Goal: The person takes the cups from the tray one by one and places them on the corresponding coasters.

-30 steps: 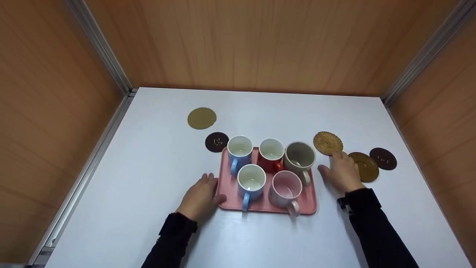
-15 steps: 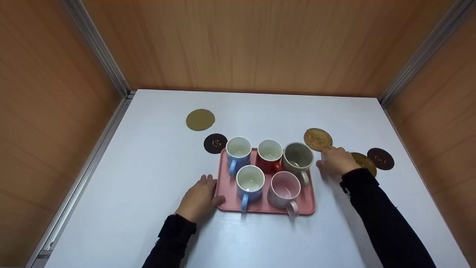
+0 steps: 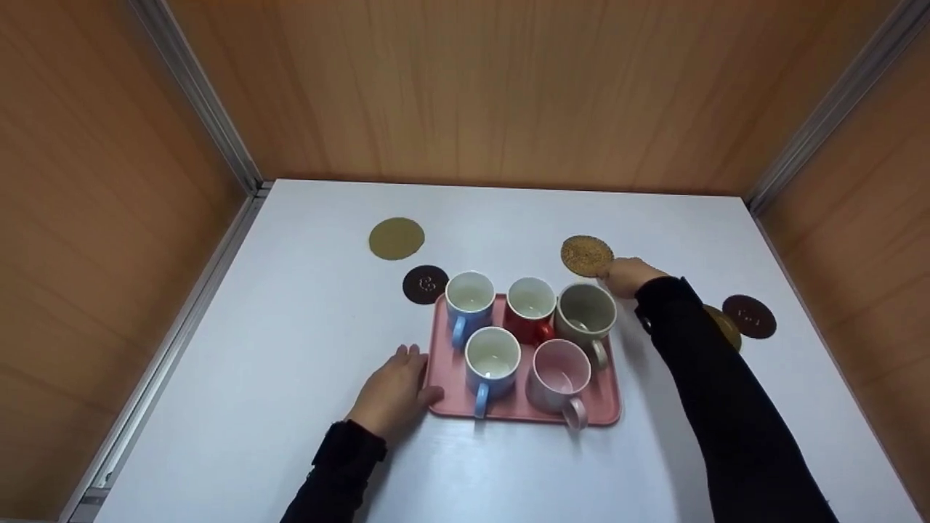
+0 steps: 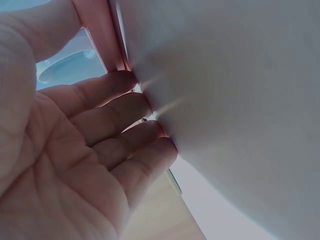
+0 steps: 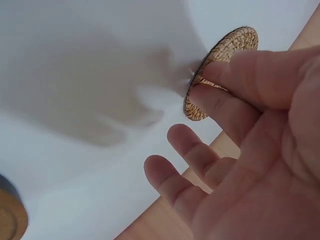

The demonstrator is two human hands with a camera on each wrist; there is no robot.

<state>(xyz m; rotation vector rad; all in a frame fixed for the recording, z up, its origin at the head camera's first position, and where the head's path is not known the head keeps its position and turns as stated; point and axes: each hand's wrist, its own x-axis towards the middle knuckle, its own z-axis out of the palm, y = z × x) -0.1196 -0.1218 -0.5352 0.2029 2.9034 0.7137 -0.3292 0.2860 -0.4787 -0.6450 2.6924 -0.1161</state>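
My left hand (image 3: 389,396) rests by the left side of a pink tray (image 3: 447,381), thumb over its rim and straight fingers along its outer edge. On the tray stand two blue mugs (image 3: 492,356), a red mug (image 3: 530,299), a grey-green mug (image 3: 585,312) and a pink mug (image 3: 559,372). Behind the tray's right corner, my right hand (image 3: 631,277) touches the near edge of a woven coaster (image 3: 585,254) lying on the table. In the right wrist view two fingertips press on this coaster (image 5: 234,44), while the other fingers stay off it.
To the left lie an olive coaster (image 3: 396,238) and a dark coaster (image 3: 426,284), the latter close to the tray's corner. Another dark coaster (image 3: 749,316) and a brass-coloured coaster (image 3: 726,330), partly behind my right sleeve, lie right. Wooden panels (image 3: 508,94) enclose the white table (image 3: 305,319).
The woven coaster has slid left and toward the back along the table, with my right hand moving along at its edge. My left hand, the tray and the mugs have stayed in place.
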